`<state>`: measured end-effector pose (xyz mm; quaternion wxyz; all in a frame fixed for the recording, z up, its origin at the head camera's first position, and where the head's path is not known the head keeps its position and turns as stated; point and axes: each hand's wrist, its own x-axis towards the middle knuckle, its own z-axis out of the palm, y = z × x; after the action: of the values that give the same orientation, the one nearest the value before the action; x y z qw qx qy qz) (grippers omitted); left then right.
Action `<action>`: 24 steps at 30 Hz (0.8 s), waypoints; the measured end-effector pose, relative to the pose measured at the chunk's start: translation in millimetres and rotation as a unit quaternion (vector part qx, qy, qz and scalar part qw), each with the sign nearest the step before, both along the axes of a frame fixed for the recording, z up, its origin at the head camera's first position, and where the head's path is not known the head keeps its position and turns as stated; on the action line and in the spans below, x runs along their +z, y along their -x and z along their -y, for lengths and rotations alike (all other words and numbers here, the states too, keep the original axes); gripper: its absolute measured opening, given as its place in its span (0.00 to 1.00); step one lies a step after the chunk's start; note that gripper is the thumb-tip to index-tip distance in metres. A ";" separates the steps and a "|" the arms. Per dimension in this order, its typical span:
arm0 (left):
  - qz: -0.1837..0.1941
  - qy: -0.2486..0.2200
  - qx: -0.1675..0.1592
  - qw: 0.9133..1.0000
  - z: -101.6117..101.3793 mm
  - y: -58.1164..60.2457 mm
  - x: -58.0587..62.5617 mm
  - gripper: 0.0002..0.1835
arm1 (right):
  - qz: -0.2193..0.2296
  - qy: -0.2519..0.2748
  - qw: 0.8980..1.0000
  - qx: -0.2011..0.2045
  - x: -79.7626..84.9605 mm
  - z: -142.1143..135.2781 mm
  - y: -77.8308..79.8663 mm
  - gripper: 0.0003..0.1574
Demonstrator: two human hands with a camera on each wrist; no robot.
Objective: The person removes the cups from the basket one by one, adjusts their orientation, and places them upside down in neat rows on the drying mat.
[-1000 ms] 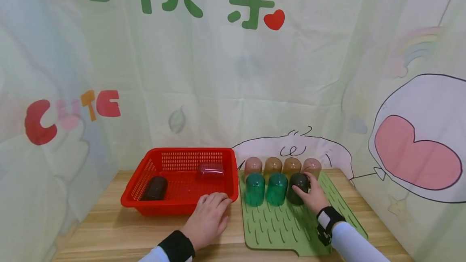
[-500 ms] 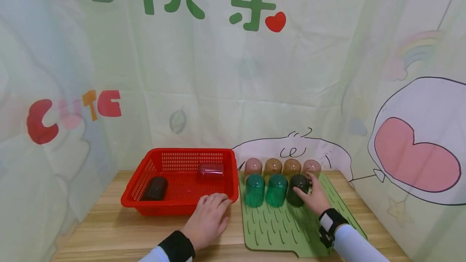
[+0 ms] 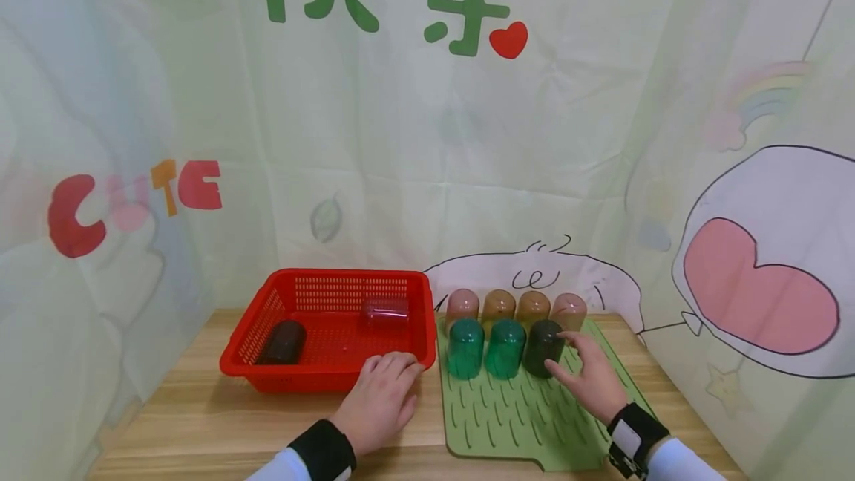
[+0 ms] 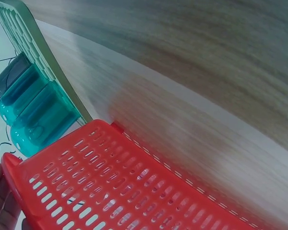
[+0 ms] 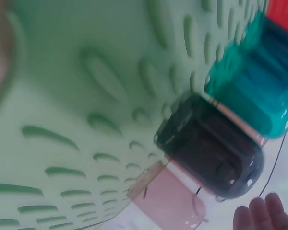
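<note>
My left hand lies over the front rim of the red plastic basket, its fingers curled over the edge. Inside the basket, a dark cup and a clear pinkish cup lie on their sides. My right hand is spread beside an upside-down dark cup, with a gap between thumb and fingers; the right wrist view shows its fingertips apart from the cup. That cup stands on a green draining mat, right of two teal cups.
Behind the front row, two amber cups stand upside down between two pink cups. Mat and basket sit side by side on a wooden table. A printed cloth hangs behind and at both sides.
My right hand has let go of the dark cup and drawn back to the right and toward me. The cup stays in the row. My left hand has kept its place on the basket.
</note>
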<state>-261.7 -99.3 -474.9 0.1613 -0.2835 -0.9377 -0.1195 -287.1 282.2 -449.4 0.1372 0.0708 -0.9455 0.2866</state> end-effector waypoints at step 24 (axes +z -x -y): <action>-0.004 -0.002 0.000 1.000 0.3 -1.6 0.2 0.29 | 0.217 -0.048 0.954 0.202 -44.6 2.3 -65.1 0.16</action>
<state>-260.0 -99.6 -474.8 0.1653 -0.2833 -0.9370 -0.1205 -222.1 279.9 -494.1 -0.1361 0.2031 -0.9309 0.2715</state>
